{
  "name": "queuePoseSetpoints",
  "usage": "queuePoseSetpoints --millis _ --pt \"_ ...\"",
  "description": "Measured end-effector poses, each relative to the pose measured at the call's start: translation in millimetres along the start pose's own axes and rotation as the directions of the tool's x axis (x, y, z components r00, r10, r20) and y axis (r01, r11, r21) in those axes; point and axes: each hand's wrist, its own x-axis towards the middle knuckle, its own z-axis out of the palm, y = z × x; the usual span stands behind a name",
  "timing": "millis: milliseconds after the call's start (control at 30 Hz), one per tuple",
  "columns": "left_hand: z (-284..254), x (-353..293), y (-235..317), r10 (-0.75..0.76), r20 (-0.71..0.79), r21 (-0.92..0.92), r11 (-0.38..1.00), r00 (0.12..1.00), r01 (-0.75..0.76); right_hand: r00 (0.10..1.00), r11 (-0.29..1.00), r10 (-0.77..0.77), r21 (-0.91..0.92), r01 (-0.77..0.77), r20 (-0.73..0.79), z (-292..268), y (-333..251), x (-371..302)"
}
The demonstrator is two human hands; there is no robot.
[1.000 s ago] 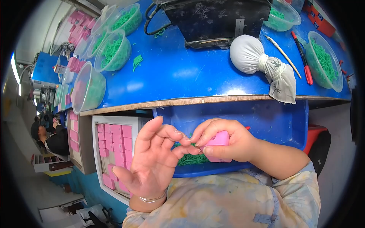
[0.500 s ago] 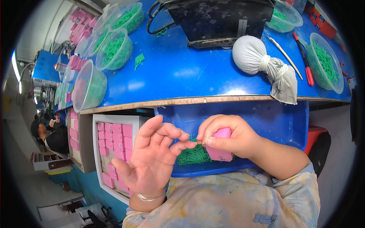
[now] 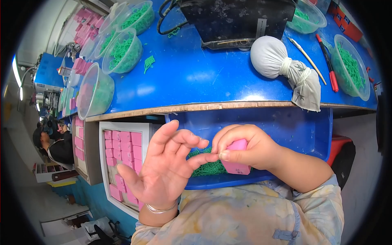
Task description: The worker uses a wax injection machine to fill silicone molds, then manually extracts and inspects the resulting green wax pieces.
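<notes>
My left hand (image 3: 165, 169) is raised palm up with its fingers spread, a bangle round the wrist. The tip of its lowest finger meets the pinched thumb and forefinger of my right hand (image 3: 249, 145). A pink block (image 3: 239, 166) with a dark mark is held in my right hand, tucked under the bent fingers. Whether something small lies between the touching fingertips cannot be made out. Below both hands, green netted strands (image 3: 210, 165) lie in a blue tray (image 3: 302, 134).
A white frame tray (image 3: 122, 143) of pink blocks stands at left. On the blue table (image 3: 183, 81) are tubs of green strands (image 3: 122, 53), a tied cloth bundle (image 3: 269, 57), a wooden stick (image 3: 308, 61), a red-black pen (image 3: 328, 65) and a black box (image 3: 237, 24). Another person (image 3: 61, 147) sits far left.
My left hand has shifted slightly, its lowest finger now reaching further right to the right fingertips. The pink block stays in my right hand.
</notes>
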Motion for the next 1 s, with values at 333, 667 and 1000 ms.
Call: queuePoseSetpoints --millis 333,667,1000 --pt "-11 1 7 -0.082 0.082 -0.081 0.993 0.993 0.089 0.989 0.997 0.072 -0.049 -0.066 0.132 -4 1 -1" --pt "-18 2 12 -0.192 0.144 -0.211 0.952 0.971 0.22 0.973 0.988 0.126 -0.108 -0.107 0.193 -1 -4 0" --pt "-21 0 5 -0.231 0.085 -0.286 0.926 0.969 0.246 0.977 0.988 0.055 -0.15 -0.024 0.205 -1 2 1"
